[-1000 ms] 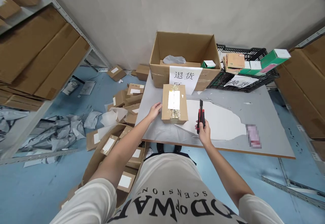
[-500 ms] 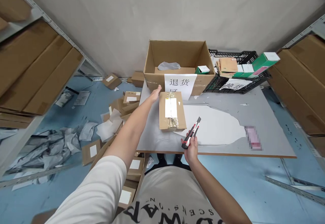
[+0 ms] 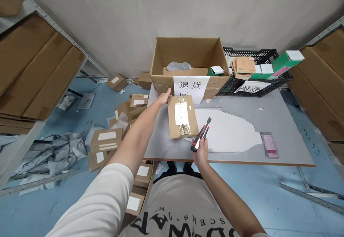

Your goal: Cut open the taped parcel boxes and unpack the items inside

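Left of the carton [image 3: 192, 115], the left hand [image 3: 163, 97] was outstretched, grip unclear; a knife [image 3: 200, 138] was held in the right hand [image 3: 201, 153].

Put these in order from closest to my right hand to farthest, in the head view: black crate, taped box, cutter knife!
1. Cutter knife: held in your right hand.
2. Taped box: just left of that hand.
3. Black crate: at the back, off right.

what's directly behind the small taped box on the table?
Large open carton, white sign on its front. The taped box covers the sign's lower-left part; anything printed there is hidden.
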Motion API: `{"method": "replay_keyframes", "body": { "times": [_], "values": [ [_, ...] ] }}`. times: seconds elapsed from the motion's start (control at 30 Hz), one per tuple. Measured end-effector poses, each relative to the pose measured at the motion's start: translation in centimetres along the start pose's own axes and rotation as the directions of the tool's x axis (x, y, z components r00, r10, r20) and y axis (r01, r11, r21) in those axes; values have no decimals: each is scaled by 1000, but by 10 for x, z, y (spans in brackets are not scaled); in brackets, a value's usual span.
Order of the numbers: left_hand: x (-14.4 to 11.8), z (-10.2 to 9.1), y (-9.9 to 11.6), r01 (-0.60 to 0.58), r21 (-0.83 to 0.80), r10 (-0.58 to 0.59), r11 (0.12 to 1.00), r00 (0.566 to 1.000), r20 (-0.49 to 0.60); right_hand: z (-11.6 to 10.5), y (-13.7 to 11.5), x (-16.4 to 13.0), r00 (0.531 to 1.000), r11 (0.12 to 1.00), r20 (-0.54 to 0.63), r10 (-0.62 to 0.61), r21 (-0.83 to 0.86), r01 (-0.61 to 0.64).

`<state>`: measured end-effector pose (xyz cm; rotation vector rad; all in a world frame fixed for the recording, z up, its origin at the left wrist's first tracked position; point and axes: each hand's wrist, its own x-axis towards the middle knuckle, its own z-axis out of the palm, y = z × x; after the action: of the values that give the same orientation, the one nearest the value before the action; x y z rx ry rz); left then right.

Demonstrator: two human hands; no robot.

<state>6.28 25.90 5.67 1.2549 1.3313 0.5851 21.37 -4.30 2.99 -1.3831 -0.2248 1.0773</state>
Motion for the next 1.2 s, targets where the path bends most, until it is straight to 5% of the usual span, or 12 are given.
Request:
{"method": "replay_keyframes", "body": {
  "times": [0.2,0.4,0.7,1.0,1.2],
  "values": [
    [-16,-5,3,103,-73,-100,992,994,46,-18,-14,31,994,990,23,-110,-85,112],
    [-58,-8,3,138,-183,-125,974,989,77,-37,-67,76,987,990,109,-116,-68,124],
    [-165,41,-37,142,-352,-132,925,990,51,-57,-148,153,948,978,297,115,-201,-56],
    [-216,90,-82,112,-418,-141,901,989,-37,-58,-137,180,908,944,352,227,-308,-117],
    [-222,95,-92,19,-25,-23,1000,982,-188,-77,-122,175,896,973,419,151,-223,-60]
  ]
}}
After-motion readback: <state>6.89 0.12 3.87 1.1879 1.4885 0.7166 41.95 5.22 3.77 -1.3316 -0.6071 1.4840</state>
